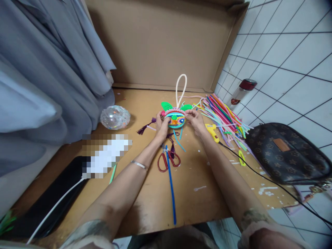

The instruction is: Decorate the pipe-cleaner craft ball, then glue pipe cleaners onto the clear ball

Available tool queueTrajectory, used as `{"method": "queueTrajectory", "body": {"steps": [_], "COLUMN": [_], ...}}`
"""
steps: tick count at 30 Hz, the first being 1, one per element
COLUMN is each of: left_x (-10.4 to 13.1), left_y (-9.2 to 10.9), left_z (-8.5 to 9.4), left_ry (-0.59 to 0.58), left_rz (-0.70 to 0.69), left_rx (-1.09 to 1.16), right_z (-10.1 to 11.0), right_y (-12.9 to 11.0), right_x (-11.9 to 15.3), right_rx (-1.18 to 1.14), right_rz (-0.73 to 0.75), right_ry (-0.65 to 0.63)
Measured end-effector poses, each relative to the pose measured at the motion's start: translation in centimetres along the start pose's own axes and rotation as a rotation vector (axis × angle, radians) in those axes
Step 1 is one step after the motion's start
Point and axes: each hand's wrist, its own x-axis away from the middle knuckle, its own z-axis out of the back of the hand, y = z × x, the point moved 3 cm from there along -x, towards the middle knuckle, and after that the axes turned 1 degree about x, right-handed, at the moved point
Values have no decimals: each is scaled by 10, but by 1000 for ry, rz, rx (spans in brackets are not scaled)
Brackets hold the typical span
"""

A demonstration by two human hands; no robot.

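Forearms (127, 181) over a wooden table (192, 204), left hand (162, 128) curled round one side of a colourful craft piece (175, 122), right hand (196, 121) bunched at its other edge, whether gripping I cannot tell; red-handled scissors (165, 160), blue stem (171, 188) nearer the body; yellow glue gun (212, 132) near the right hand.

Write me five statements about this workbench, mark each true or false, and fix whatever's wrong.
1. The left hand holds the colourful craft piece. True.
2. The scissors have green handles. False: the handles of the scissors are red.
3. The glue gun is yellow. True.
4. The patterned bag lies beside the grey curtain. False: the patterned bag is on the right, near the tiled wall.
5. A white loop stands up from the top of the craft piece. True.
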Motion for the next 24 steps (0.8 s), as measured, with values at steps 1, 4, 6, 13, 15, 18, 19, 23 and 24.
{"method": "queueTrajectory", "body": {"steps": [1, 4, 6, 13, 15, 18, 19, 23, 24], "left_x": [0, 0, 0, 0, 0, 2, 2, 5, 5], "left_y": [0, 0, 0, -1, -1, 0, 0, 1, 0], "left_z": [0, 0, 0, 0, 1, 1, 0, -5, -6], "left_ry": [-6, -6, 3, -11, -10, -12, -18, -34, -26], "left_rz": [-3, -13, -16, -17, -14, -3, 0, 24, 35], "left_rx": [-1, 5, 9, -19, -43, -69, -61, 6, 4], "right_z": [0, 0, 0, 1, 1, 1, 1, 1, 1], "right_y": [0, 1, 1, 5, 6, 8, 8, 9, 9], "right_x": [0, -1, -1, -8, -10, -11, -11, -11, -11], "right_rx": [6, 22, 33, 73, 79, 88, 90, 96, 97], "right_rz": [12, 45, 58, 99, 118, 129, 130, 152, 157], "right_ry": [0, -3, -2, -6, 23, 52, 49, 22, 14]}}
